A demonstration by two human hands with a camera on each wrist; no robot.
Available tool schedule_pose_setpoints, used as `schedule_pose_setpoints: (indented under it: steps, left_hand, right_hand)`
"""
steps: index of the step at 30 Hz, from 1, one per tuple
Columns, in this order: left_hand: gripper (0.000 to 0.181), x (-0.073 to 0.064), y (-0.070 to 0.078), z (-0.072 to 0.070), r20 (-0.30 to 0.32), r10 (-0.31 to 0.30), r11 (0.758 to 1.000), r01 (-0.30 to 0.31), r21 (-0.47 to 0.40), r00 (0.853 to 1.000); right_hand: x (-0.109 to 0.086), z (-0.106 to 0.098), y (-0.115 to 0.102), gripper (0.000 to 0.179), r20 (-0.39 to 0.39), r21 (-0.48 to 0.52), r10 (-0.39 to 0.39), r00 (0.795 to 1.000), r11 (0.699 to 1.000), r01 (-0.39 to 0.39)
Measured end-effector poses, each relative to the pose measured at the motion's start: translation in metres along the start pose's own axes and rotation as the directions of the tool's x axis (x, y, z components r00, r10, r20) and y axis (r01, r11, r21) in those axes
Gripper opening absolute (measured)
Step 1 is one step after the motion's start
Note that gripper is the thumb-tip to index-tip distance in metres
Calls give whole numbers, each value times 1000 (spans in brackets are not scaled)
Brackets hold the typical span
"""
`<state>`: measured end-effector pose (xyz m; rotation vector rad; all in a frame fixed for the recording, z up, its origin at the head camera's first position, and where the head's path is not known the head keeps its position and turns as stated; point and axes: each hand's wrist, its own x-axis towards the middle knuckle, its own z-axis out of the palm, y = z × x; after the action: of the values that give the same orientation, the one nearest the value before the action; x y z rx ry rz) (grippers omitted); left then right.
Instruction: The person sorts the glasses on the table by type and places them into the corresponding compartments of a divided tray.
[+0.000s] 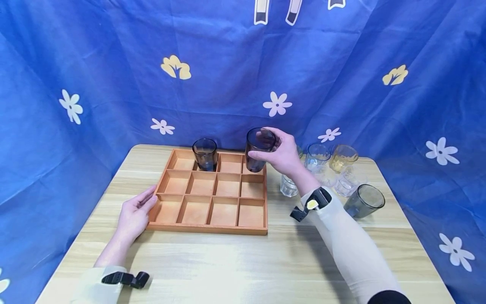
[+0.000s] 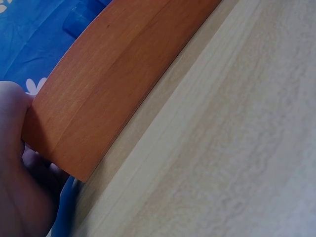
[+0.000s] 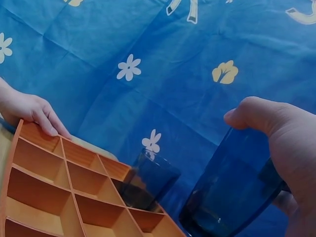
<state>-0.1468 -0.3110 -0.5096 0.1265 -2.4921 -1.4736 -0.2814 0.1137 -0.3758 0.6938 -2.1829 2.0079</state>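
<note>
My right hand (image 1: 282, 152) grips a dark tinted glass tumbler (image 1: 255, 145), thumb and fingers round its side. This tumbler stands upright over the back right corner of a compartmented wooden tray (image 1: 206, 229); the head view does not settle whether its base touches. In the right wrist view the tumbler (image 3: 222, 192) tilts across the picture. A second dark tumbler (image 1: 205, 154) sits in a back-row compartment, second from the left. At the tray's left side, my left hand (image 1: 134, 213) holds the wall between thumb and fingers. Part of that hand (image 2: 19, 187) shows beside the tray's corner.
Right of the tray, several clear glasses (image 1: 289, 186) stand together, partly behind my right forearm. An amber glass (image 1: 343, 158) is at the back there, and a grey tumbler (image 1: 364, 202) leans in view nearer the front. A blue curtain (image 1: 228, 84) hangs behind the table.
</note>
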Motion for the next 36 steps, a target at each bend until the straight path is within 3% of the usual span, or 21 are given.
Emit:
schedule_pose_setpoints:
  steps: [22, 36]
  left_hand:
    - [45, 1, 1, -1, 19, -17, 1000, 16, 20, 1000]
    - [45, 0, 0, -3, 19, -19, 1000, 19, 16, 1000]
  right_hand:
    - [29, 42, 33, 64, -39, -114, 32, 999, 993, -36]
    - [35, 68, 65, 69, -19, -55, 66, 998, 996, -67]
